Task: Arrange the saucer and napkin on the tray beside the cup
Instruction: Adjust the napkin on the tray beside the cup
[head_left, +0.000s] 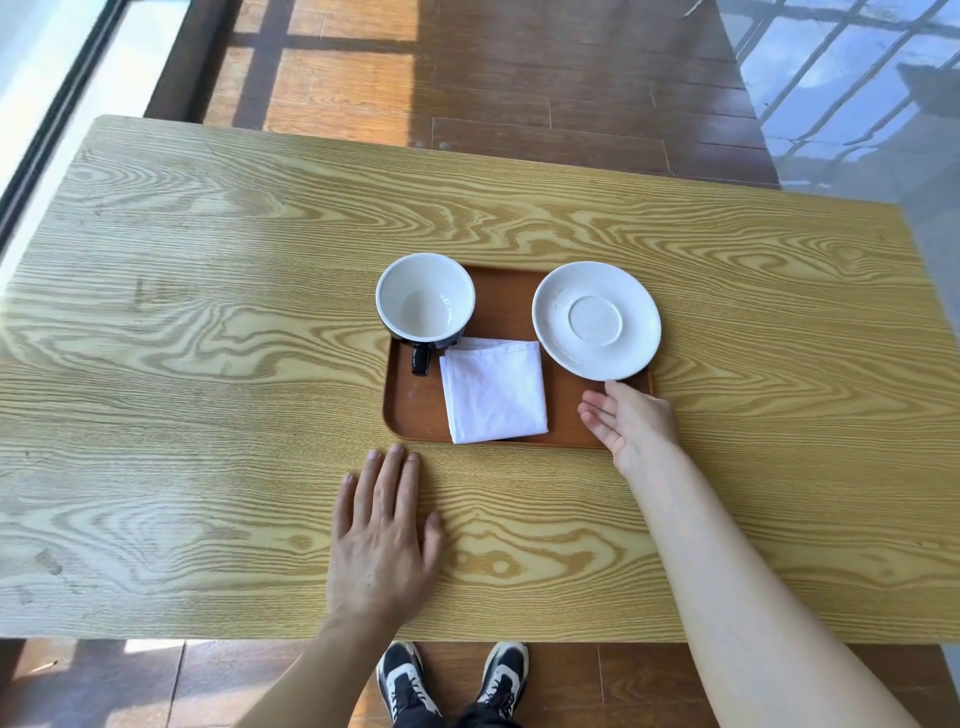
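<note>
A brown tray (415, 410) lies at the middle of the wooden table. On its far left corner stands an empty cup (425, 300), white inside, dark outside, handle toward me. A folded white napkin (493, 389) lies flat in the tray's middle, just right of the handle. The white saucer (596, 319) rests on the tray's far right, overhanging the rim. My right hand (626, 421) is open, palm turned left, at the tray's near right corner, its fingertips just below the saucer's near edge. My left hand (382, 535) lies flat on the table in front of the tray, holding nothing.
The wood-grain table (208, 364) extends far to the left and right of the tray. Beyond its far edge is wooden flooring; a window runs along the left. My shoes (452, 680) show below the near edge.
</note>
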